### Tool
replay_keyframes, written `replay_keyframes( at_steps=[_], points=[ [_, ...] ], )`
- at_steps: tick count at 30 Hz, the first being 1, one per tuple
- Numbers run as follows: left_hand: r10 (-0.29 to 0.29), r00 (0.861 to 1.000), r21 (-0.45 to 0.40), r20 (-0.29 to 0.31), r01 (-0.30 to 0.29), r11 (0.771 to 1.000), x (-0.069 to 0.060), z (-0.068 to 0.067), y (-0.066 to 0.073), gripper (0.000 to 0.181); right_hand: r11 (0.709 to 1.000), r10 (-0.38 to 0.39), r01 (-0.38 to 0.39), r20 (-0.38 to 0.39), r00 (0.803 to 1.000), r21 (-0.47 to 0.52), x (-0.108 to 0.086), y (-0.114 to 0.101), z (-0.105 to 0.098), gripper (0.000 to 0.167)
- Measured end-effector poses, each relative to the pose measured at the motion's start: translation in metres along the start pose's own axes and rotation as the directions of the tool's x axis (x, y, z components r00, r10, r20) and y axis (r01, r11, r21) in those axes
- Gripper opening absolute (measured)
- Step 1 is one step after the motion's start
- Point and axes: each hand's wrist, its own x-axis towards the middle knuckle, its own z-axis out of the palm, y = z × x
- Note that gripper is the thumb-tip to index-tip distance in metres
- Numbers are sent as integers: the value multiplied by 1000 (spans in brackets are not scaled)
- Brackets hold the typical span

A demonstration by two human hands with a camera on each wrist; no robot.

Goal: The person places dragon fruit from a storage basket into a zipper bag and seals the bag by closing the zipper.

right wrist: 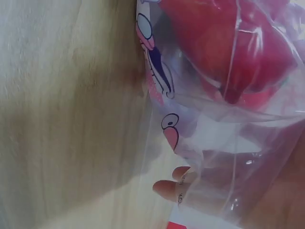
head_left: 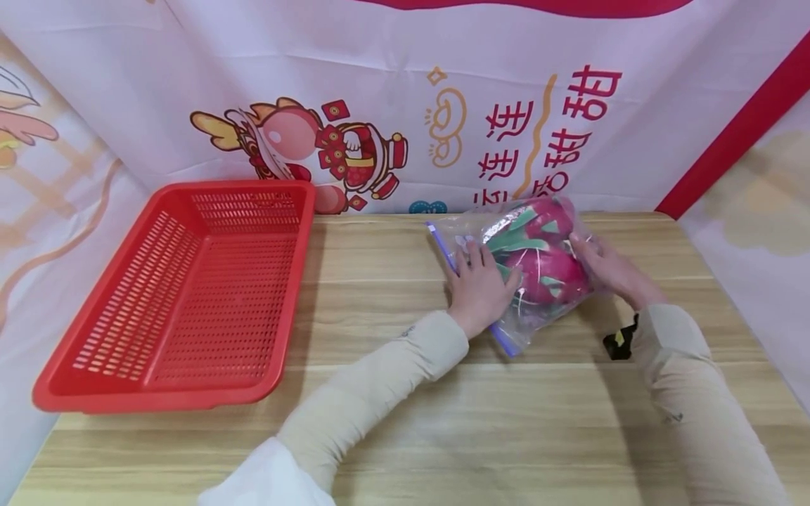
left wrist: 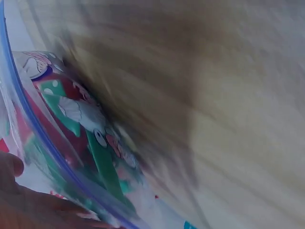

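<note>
A clear zip bag (head_left: pixel 538 316) with a purple-blue zip edge (left wrist: pixel 40 129) holds pink-and-green dragon fruits (head_left: pixel 547 274), at least two. It is at the table's back, right of centre. My left hand (head_left: pixel 479 289) lies across the bag's zip end with its fingers spread. At the bag's opposite end, my right hand (head_left: pixel 615 270) grips the plastic. Two of its fingertips (right wrist: pixel 165 190) show past the bag's edge in the right wrist view. Cartoon fish are printed on the plastic.
A red plastic basket (head_left: pixel 292 281) with slotted walls stands on the left of the wooden table (head_left: pixel 500 429). Printed white cloth (head_left: pixel 380 42) hangs behind the table and along its sides. By my right wrist is a small black-and-yellow object (head_left: pixel 619 344), its kind unclear.
</note>
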Motion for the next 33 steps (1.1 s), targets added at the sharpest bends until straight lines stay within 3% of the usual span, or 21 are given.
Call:
replay_keyframes(
  at_steps=[6, 10, 19, 26, 33],
  points=[
    [-93, 995, -202, 27, 96, 975, 4, 7, -2, 85, 995, -58, 52, 68, 996, 79, 3, 5, 6, 90],
    [-90, 995, -313, 42, 98, 945, 9, 12, -9, 89, 990, -106, 98, 82, 991, 97, 4, 6, 10, 88],
    [46, 997, -314, 64, -24, 949, 19, 18, -22, 100, 992, -113, 106, 116, 987, 63, 4, 0, 16, 94],
    [89, 992, -397, 91, -46, 917, 19, 20, -20, 105, 993, -111, 107, 83, 990, 51, 1, -1, 18, 101],
    [97, 991, -429, 87, -51, 902, 19, 21, -16, 105, 993, -86, 81, 50, 995, 91, 0, -2, 18, 104]
  ],
)
